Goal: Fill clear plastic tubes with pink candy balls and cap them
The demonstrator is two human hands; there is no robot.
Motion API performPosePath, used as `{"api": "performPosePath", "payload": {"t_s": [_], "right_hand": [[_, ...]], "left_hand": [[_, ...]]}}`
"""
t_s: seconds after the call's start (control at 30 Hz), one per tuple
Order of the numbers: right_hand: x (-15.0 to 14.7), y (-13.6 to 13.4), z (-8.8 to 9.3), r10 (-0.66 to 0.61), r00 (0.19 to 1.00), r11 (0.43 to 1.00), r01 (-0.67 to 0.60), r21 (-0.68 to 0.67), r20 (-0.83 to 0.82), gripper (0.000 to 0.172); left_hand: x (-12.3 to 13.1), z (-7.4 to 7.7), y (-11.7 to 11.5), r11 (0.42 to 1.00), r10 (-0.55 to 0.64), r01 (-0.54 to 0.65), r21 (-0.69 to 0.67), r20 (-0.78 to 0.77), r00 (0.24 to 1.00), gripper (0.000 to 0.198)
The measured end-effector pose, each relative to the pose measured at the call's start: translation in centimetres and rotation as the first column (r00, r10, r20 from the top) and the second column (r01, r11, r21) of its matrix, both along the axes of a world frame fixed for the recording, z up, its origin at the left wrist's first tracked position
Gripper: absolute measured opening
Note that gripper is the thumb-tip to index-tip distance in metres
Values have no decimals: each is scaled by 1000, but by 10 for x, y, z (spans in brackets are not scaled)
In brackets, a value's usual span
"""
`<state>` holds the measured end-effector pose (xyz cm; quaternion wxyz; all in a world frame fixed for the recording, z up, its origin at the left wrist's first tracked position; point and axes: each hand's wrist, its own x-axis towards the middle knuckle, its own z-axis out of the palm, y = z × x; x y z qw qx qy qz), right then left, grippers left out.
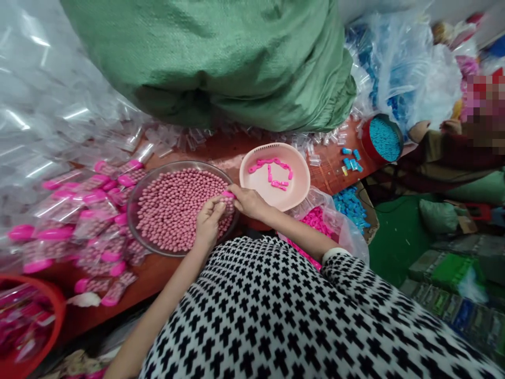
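Over the right side of a round metal bowl full of small pink balls, my hands meet around a small see-through container with a bright pink cap. My left hand is closed around its body, which appears to hold pink balls. The fingers of my right hand close on the capped end and hide part of it. Just beyond my right hand stands a pale pink plastic basin with several bright pink caps in it.
Filled, pink-capped containers pile up left of the bowl. A red tub stands lower left. Behind, a big green sack rests among empty see-through containers. Rightward are a bag of pink caps, blue caps and a co-worker.
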<state>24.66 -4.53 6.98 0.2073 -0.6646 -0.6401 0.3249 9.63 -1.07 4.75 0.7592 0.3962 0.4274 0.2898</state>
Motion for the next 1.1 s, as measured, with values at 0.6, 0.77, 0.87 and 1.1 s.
{"api": "performPosePath", "payload": {"t_s": [0.6,0.77,0.87,1.1], "right_hand": [[12,-8,38,94,977,979,-56,194,-190,33],[2,-8,35,212,976,952,-196,235,-44,29],[2,-12,33,260,965,932,-258,254,29,29],[-3,-16,23,289,952,923,-305,234,98,31]], "left_hand": [[-33,-2,-11,889,-76,169,425,-227,971,40],[-39,-3,-11,872,-33,121,474,-189,981,37],[-39,-3,-14,869,-12,100,485,-182,983,34],[-39,-5,-16,857,-4,122,501,-229,973,32]]}}
